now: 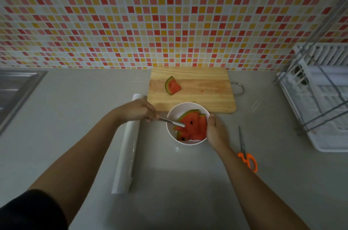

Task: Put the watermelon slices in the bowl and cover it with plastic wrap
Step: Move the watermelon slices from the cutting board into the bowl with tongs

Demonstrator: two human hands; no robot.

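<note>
A white bowl stands on the counter just in front of a wooden cutting board. Several watermelon slices lie inside it. My left hand grips metal tongs, whose toothed tips reach into the bowl and touch the slices. My right hand holds the bowl's right rim. One more watermelon slice rests on the board's left part. A roll of plastic wrap lies on the counter to the left of the bowl, partly under my left forearm.
Orange-handled scissors lie on the counter right of my right arm. A white dish rack fills the far right. A steel sink is at the left edge. A tiled wall rises behind the board.
</note>
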